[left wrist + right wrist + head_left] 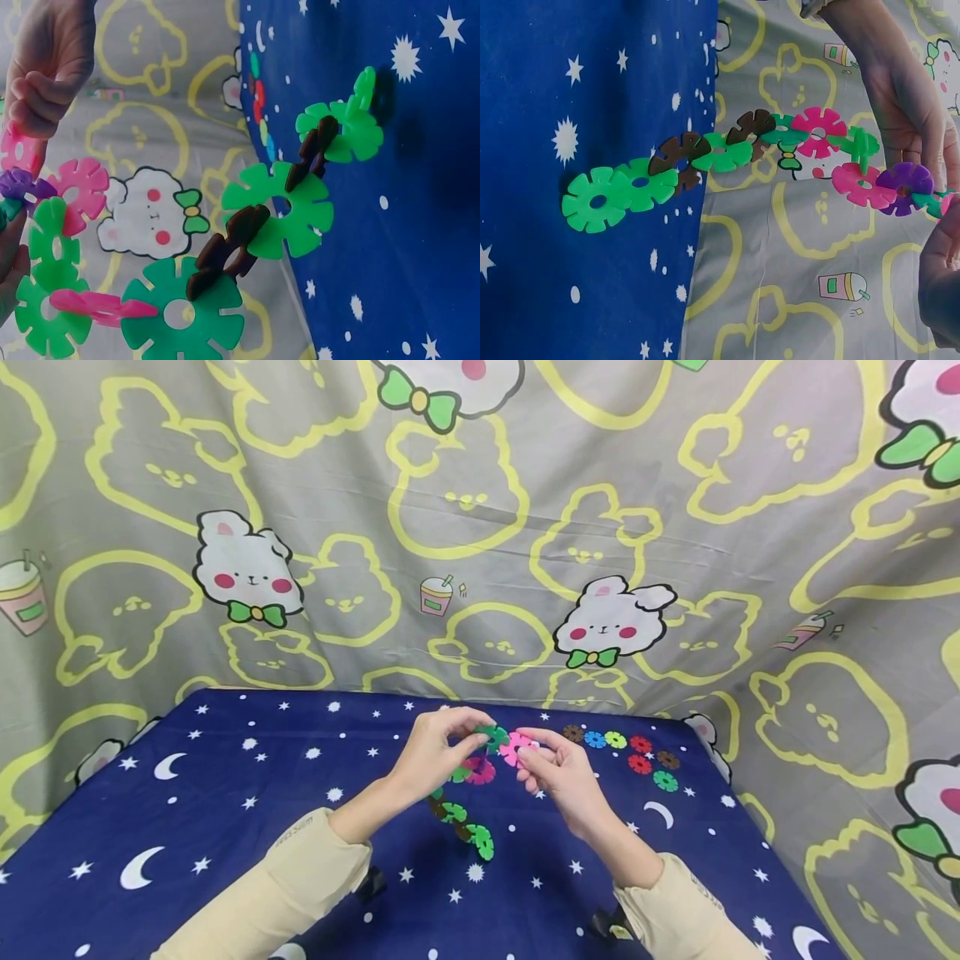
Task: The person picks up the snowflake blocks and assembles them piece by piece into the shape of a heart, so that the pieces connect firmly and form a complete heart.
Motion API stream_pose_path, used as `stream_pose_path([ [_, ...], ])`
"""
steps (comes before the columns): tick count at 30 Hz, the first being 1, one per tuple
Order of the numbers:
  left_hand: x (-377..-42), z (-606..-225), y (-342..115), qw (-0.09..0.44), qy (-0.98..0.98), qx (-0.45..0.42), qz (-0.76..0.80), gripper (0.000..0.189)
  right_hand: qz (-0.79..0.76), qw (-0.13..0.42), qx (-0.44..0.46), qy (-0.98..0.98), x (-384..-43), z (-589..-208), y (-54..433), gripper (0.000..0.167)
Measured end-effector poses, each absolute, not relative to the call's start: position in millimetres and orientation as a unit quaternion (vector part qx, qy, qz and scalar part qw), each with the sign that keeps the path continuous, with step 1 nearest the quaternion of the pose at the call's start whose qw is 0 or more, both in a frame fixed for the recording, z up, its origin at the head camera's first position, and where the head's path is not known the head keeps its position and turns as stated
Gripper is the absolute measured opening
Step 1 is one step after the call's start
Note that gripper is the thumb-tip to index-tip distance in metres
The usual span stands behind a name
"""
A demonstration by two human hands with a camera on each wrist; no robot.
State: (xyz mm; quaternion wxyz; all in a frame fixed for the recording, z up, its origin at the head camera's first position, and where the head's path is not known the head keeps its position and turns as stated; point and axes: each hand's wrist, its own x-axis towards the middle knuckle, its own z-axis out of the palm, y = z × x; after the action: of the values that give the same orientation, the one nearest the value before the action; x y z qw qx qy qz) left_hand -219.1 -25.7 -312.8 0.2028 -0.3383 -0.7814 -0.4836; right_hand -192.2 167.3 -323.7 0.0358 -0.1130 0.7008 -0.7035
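Note:
My left hand [431,756] pinches a dark green notched plastic disc [492,739] near the end of a chain of interlocked discs. In my right hand [558,774], thumb and fingers pinch a pink notched disc [514,747] against that green one; fingers partly hide where they meet. The chain hangs below the left hand. In the left wrist view it includes a teal disc [139,309], brown discs [217,251] and light green discs [309,217]. A purple disc [892,178] sits close to the hands in the right wrist view. The chain's lower end has a bright green disc [577,204].
Several loose discs lie at the back right of the table, among them a blue disc [588,742], a red disc [640,766] and a teal disc [660,785]. A dark blue star-patterned cloth [247,860] covers the table. Behind it hangs a grey cartoon curtain [480,560].

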Motion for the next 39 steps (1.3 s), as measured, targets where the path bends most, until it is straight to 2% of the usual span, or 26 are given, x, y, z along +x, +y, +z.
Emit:
stream_pose_path([
  [18, -215.0, -319.8, -18.5, 0.209, -0.761, -0.333, -0.516, 0.011, -0.721, 0.039, -0.138, 0.678, -186.7, -325.3, 161.2, 0.041],
  [26, -218.8, -322.1, -26.3, 0.191, -0.763, -0.339, -0.517, 0.014, -0.710, 0.069, -0.147, 0.685, -192.9, -326.3, 162.6, 0.042],
  [39, -219.6, -320.4, -36.0, 0.170, -0.772, -0.319, -0.523, 0.014, -0.689, 0.078, -0.192, 0.695, -197.4, -330.3, 173.3, 0.046],
])
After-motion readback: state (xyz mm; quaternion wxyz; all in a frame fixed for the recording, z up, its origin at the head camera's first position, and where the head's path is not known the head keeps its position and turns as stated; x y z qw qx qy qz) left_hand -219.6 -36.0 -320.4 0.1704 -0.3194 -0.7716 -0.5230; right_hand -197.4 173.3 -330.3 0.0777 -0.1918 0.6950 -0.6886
